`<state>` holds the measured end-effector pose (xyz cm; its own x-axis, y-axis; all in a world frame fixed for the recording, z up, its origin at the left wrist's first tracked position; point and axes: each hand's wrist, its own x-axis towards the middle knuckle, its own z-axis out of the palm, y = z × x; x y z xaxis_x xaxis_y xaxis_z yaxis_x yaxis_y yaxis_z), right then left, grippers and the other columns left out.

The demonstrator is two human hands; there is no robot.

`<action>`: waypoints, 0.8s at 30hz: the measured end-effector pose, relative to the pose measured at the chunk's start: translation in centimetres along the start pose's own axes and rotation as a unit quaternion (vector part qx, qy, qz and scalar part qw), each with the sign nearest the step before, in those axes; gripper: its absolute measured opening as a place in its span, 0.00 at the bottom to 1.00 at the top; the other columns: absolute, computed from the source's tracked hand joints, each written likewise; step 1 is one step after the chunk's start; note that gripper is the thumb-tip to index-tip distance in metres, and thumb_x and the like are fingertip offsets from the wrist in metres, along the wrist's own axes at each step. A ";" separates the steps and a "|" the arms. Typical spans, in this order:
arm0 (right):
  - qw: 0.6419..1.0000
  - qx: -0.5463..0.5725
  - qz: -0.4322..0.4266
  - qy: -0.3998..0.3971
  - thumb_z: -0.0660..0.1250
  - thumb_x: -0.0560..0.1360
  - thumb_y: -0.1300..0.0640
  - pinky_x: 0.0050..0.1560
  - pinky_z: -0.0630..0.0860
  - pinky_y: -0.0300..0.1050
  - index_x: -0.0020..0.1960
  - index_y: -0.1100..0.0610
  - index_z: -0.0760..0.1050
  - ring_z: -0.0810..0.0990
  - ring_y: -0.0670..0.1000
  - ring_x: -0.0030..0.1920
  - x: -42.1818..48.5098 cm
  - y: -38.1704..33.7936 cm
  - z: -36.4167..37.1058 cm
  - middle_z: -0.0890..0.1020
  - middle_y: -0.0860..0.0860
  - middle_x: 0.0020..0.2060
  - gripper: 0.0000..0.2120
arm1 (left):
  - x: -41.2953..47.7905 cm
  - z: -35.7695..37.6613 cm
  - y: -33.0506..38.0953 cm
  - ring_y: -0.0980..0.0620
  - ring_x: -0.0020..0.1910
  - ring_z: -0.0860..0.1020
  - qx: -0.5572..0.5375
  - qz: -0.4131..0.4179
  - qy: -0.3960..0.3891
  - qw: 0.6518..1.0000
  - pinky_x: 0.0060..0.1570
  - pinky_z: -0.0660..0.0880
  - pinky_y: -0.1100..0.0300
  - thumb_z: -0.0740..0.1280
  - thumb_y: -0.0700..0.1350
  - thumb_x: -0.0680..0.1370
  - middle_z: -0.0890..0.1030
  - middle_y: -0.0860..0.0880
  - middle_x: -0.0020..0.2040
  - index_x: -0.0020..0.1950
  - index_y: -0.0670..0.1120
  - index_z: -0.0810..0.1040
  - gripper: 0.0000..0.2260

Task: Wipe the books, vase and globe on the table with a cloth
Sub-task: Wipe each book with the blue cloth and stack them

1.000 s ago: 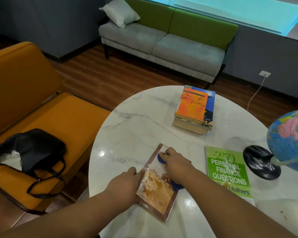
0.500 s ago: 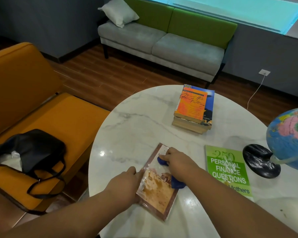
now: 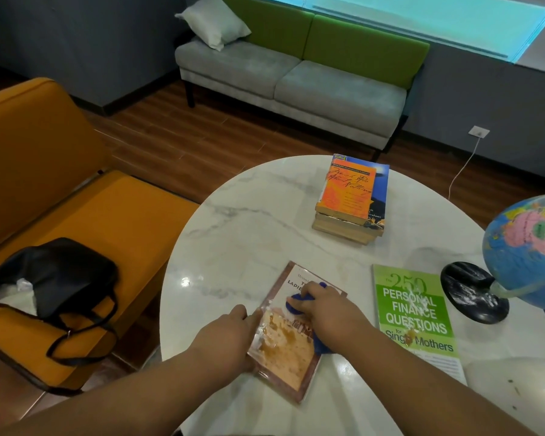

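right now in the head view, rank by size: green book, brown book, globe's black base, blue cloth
1. green book and brown book: alike; right hand hides part of the brown one, so tied
2. globe's black base
3. blue cloth, mostly under that hand

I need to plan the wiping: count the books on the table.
At least 4: the brown book nearest, the green book to its right, the orange book atop the blue book in the far stack; more lie beneath, number unclear.

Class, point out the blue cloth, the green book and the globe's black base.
blue cloth (image 3: 295,305): head view, its exposed upper fold.
green book (image 3: 414,313): head view, middle of its cover.
globe base (image 3: 472,292): head view, top of the black disc.
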<state>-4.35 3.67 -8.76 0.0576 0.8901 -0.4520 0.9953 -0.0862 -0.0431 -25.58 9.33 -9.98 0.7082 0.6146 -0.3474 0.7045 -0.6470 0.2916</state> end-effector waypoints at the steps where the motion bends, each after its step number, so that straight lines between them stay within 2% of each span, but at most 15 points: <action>1: 1.000 0.001 0.017 0.002 0.72 0.67 0.58 0.59 0.73 0.51 0.73 0.43 0.58 0.67 0.57 0.62 0.1 0.0 -0.2 0.62 0.49 0.67 0.39 | 0.0 0.1 0.0 0.50 0.49 0.77 0.003 0.000 0.002 1.000 0.49 0.79 0.55 0.73 0.57 0.70 0.71 0.51 0.55 0.73 0.56 0.60 0.35; 3: 0.999 0.021 0.025 0.008 0.72 0.66 0.62 0.58 0.74 0.52 0.74 0.46 0.58 0.66 0.57 0.62 0.1 -0.8 0.0 0.62 0.49 0.67 0.41 | 0.0 0.1 -0.1 0.50 0.49 0.77 0.006 0.002 0.004 1.000 0.49 0.79 0.55 0.72 0.57 0.70 0.71 0.51 0.54 0.72 0.56 0.61 0.35; 6: 0.999 0.036 -0.020 0.008 0.66 0.71 0.65 0.61 0.72 0.49 0.74 0.44 0.57 0.64 0.56 0.66 -0.2 -1.7 0.9 0.59 0.48 0.70 0.37 | 0.0 0.1 -0.1 0.50 0.49 0.77 0.005 0.003 0.004 1.000 0.49 0.79 0.56 0.72 0.57 0.70 0.71 0.51 0.55 0.73 0.56 0.60 0.35; 9: 0.999 0.030 0.010 0.000 0.70 0.69 0.64 0.62 0.71 0.49 0.71 0.42 0.62 0.66 0.56 0.65 0.2 -0.7 0.0 0.62 0.47 0.68 0.36 | 0.0 0.2 -0.2 0.51 0.50 0.77 0.006 0.003 0.006 1.000 0.49 0.78 0.56 0.72 0.57 0.70 0.71 0.51 0.55 0.74 0.56 0.59 0.36; 11: 1.000 0.011 0.022 0.001 0.71 0.69 0.63 0.59 0.73 0.51 0.73 0.44 0.60 0.65 0.57 0.64 0.1 -0.9 -0.4 0.62 0.49 0.68 0.38 | 0.0 0.2 -0.1 0.51 0.49 0.77 0.004 0.003 0.006 1.000 0.49 0.79 0.56 0.72 0.57 0.70 0.71 0.51 0.55 0.73 0.56 0.60 0.36; 15: 0.999 -0.007 -0.034 0.003 0.69 0.71 0.60 0.59 0.72 0.51 0.73 0.42 0.58 0.64 0.56 0.65 -0.6 -1.3 0.0 0.60 0.48 0.70 0.35 | 0.0 0.1 -0.1 0.51 0.49 0.77 -0.003 0.000 0.002 1.000 0.48 0.78 0.57 0.73 0.58 0.69 0.71 0.51 0.54 0.72 0.56 0.62 0.35; 17: 1.000 -0.026 -0.001 -0.014 0.74 0.66 0.58 0.57 0.73 0.51 0.73 0.41 0.58 0.64 0.57 0.65 -0.5 -0.7 -0.6 0.60 0.48 0.69 0.41 | 0.1 0.1 -0.1 0.51 0.50 0.77 0.000 0.000 0.000 1.000 0.48 0.78 0.56 0.73 0.58 0.69 0.71 0.51 0.55 0.72 0.56 0.61 0.36; 19: 0.999 -0.024 0.026 -0.009 0.75 0.64 0.60 0.55 0.74 0.51 0.74 0.43 0.57 0.65 0.58 0.63 -0.5 -0.7 -1.0 0.61 0.49 0.68 0.45 | 0.1 0.1 -0.1 0.50 0.50 0.77 0.003 0.000 -0.001 1.000 0.49 0.78 0.56 0.73 0.58 0.69 0.71 0.51 0.55 0.73 0.56 0.61 0.36; 21: 1.000 -0.007 -0.001 0.008 0.71 0.68 0.62 0.54 0.75 0.52 0.74 0.43 0.56 0.64 0.58 0.63 -0.8 -1.2 -0.2 0.60 0.49 0.68 0.41 | 0.1 0.1 -0.1 0.50 0.50 0.77 -0.002 0.000 0.000 1.000 0.49 0.78 0.56 0.73 0.59 0.69 0.71 0.51 0.55 0.72 0.56 0.61 0.36; 24: 0.999 0.038 -0.031 0.009 0.68 0.73 0.58 0.59 0.71 0.50 0.71 0.39 0.61 0.65 0.57 0.65 -1.1 -0.9 0.5 0.62 0.48 0.67 0.31 | 0.0 0.1 -0.1 0.51 0.50 0.77 -0.006 -0.001 0.005 1.000 0.50 0.78 0.57 0.73 0.59 0.69 0.71 0.52 0.55 0.72 0.56 0.61 0.36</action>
<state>-5.34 2.49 -8.67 -0.0020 0.9026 -0.4304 0.9883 -0.0639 -0.1385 -25.63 9.37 -10.13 0.7068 0.6212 -0.3384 0.7068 -0.6400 0.3014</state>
